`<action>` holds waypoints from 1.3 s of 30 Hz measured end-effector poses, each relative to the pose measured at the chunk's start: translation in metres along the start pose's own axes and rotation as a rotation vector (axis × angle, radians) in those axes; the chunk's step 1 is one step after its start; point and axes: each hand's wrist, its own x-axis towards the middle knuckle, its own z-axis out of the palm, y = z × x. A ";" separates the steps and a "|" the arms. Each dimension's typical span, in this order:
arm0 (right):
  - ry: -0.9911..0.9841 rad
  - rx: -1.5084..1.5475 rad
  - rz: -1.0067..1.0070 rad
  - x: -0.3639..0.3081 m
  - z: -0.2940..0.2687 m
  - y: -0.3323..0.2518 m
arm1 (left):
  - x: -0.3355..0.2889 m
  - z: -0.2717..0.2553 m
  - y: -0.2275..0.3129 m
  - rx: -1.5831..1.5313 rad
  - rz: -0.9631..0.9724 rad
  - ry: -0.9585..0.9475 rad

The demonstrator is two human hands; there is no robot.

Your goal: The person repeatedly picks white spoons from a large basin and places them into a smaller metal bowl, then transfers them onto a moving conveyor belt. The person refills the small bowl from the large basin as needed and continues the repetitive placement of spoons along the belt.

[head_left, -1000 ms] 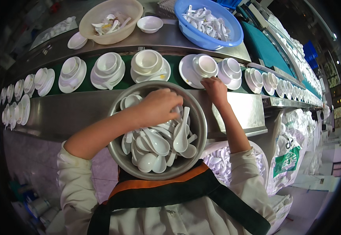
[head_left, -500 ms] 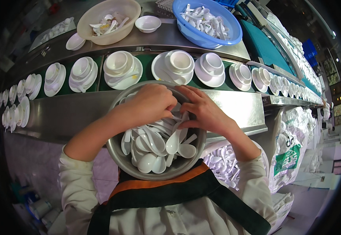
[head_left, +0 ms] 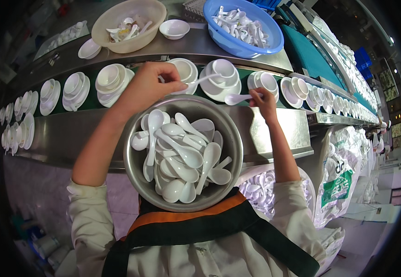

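Observation:
My left hand (head_left: 156, 83) is closed in a pinch on a white soup spoon (head_left: 205, 78), which reaches across a stack of dishes (head_left: 182, 70) on the belt. Farther right, my right hand (head_left: 266, 105) grips another white soup spoon (head_left: 235, 99) by its handle, its bowl pointing left in front of the neighbouring stacks (head_left: 220, 79). Between my forearms, close to my body, rests a round metal bowl (head_left: 230, 184) heaped with white spoons (head_left: 182, 154).
Stacked plates with bowls and cups line a green conveyor belt (head_left: 102, 107). Behind it are a beige basin (head_left: 100, 27) and a blue basin (head_left: 212, 32), both holding spoons. A tub of spoons (head_left: 258, 189) and a white sack (head_left: 338, 175) stand at the lower right.
Both hands have come out of the metal bowl, moving forward and apart, each with a spoon over the belt. The dish stacks have shifted left.

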 end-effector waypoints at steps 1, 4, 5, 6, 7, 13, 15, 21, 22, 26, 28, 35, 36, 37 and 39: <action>0.054 -0.160 -0.016 0.010 0.010 0.014 | 0.004 0.006 0.001 -0.002 0.010 -0.036; 0.070 -0.308 -0.236 0.027 0.057 0.022 | 0.006 0.021 0.002 -0.003 -0.004 -0.091; 0.085 -0.479 -0.344 0.029 0.070 0.017 | 0.005 0.023 0.001 -0.032 -0.008 -0.104; 0.103 -0.651 -0.451 0.030 0.079 0.012 | 0.003 0.023 0.001 -0.025 -0.025 -0.113; 0.124 -0.699 -0.511 0.029 0.082 0.007 | 0.001 0.022 0.003 0.012 -0.021 -0.117; -0.413 0.224 -0.193 -0.026 0.065 -0.090 | -0.005 0.022 -0.009 0.010 -0.055 -0.121; -0.511 0.130 -0.279 -0.033 0.061 -0.094 | 0.000 0.028 -0.008 -0.010 -0.060 -0.140; -0.178 -0.032 -0.104 -0.029 0.032 -0.042 | -0.003 0.049 -0.013 0.368 0.200 -0.065; -0.118 -0.138 -0.106 -0.026 0.031 -0.031 | -0.006 0.052 -0.015 0.394 0.166 -0.191; -0.041 -0.640 -0.641 -0.010 0.054 -0.004 | -0.016 0.086 -0.037 0.596 0.341 -0.249; -0.032 -0.781 -0.694 0.002 0.068 0.005 | -0.012 0.089 -0.033 0.527 0.332 -0.236; -0.241 -0.110 -0.260 -0.004 0.088 -0.057 | 0.001 0.050 -0.014 0.159 0.174 0.176; -0.289 0.191 -0.185 -0.012 0.086 -0.069 | 0.004 0.045 -0.015 0.113 0.133 0.260; -0.367 0.261 -0.222 -0.019 0.080 -0.085 | 0.008 0.040 -0.010 0.106 0.056 0.265; -0.419 0.064 -0.380 -0.029 0.079 -0.100 | 0.013 0.039 -0.013 0.045 0.019 0.293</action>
